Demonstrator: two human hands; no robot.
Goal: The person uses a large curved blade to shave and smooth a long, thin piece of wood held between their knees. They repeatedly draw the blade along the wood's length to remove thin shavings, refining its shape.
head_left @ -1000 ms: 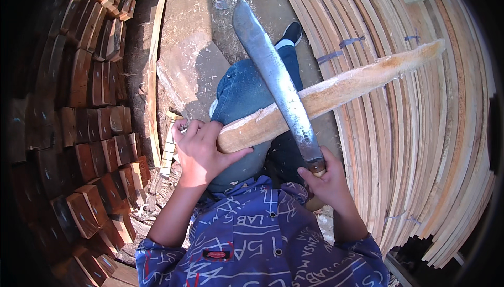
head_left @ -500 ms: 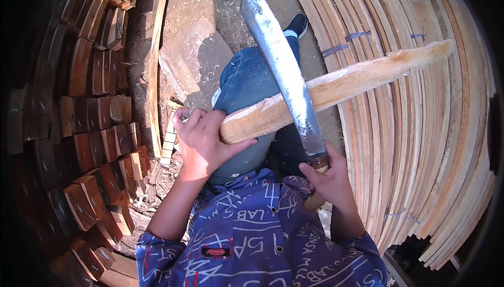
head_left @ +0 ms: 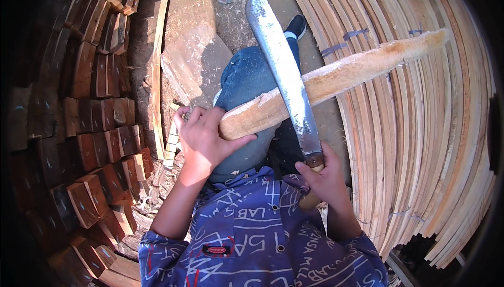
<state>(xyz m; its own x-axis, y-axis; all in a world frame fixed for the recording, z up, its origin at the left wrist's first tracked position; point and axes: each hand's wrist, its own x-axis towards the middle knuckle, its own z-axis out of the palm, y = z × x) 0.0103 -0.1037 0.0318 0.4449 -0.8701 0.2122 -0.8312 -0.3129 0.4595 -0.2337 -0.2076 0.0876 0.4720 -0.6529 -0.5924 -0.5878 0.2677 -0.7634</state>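
My left hand (head_left: 202, 139) grips the near end of a long pale wooden stick (head_left: 357, 72) that slants up and away to the right. My right hand (head_left: 323, 177) is closed around the wooden handle of a long machete (head_left: 281, 66). Its grey blade lies across the stick, pointing away from me, with the edge resting on the wood near my left hand. Both hands are above my knee in blue jeans (head_left: 247, 82).
Bundles of thin curved wood slats (head_left: 420, 145) fill the right side. Stacked reddish-brown wood blocks (head_left: 94, 108) line the left. A flat wooden slab (head_left: 184, 56) and shavings lie on the ground ahead, beside my black shoe (head_left: 297, 24).
The stick has tilted slightly steeper, and the machete blade has shifted a little along it. My hands keep their grips.
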